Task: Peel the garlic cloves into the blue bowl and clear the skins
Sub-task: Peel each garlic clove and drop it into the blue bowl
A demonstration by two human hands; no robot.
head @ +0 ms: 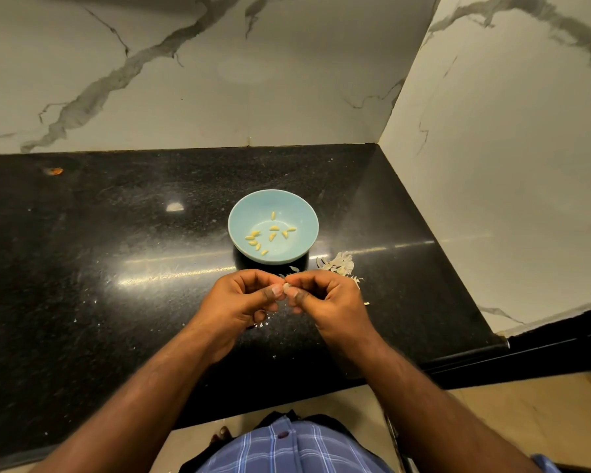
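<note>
At frame centre, the left hand (243,298) and right hand (325,298) together pinch a garlic clove (286,285); the blue bowl (273,227) lies directly above them, equally near both.

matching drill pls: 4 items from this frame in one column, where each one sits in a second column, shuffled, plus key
Items:
1. peeled cloves
2. skin pile
3. clove being peeled
4. orange scrap

Places:
A. far left of the black counter
B. pinched between left hand and right hand
C. inside the blue bowl
D. on the counter, right of the bowl

Pairs: 1-C, 2-D, 3-B, 4-A
</note>
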